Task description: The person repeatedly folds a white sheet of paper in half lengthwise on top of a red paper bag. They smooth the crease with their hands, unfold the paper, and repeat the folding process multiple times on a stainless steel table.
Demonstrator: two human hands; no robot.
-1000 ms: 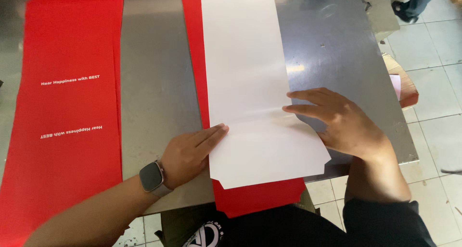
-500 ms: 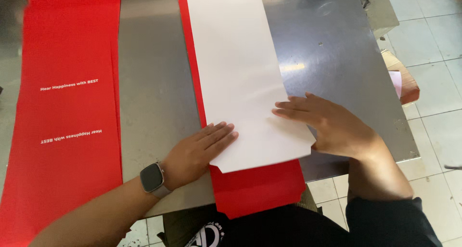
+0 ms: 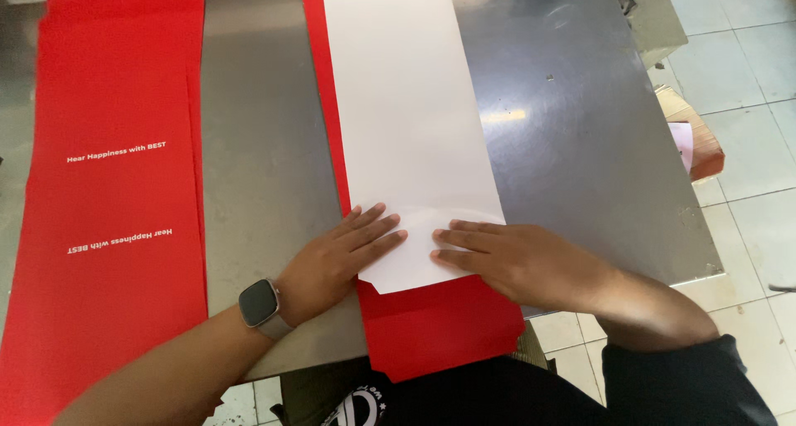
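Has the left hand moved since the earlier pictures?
Yes. The left hand has slid right, from the bare metal table further onto the white sheet, closer to the right hand.

We see both hands closer together now: right hand [image 3: 518, 264] slides left, left hand [image 3: 340, 260] right; white flap [image 3: 414, 144] edge sits higher, exposing more red sheet [image 3: 444, 326] at bottom centre.

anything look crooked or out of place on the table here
Nothing stands out. The folded white panel lies straight along the red sheet, both hands, left hand and right hand, pressing flat on it. The red stack sits neatly at the left.
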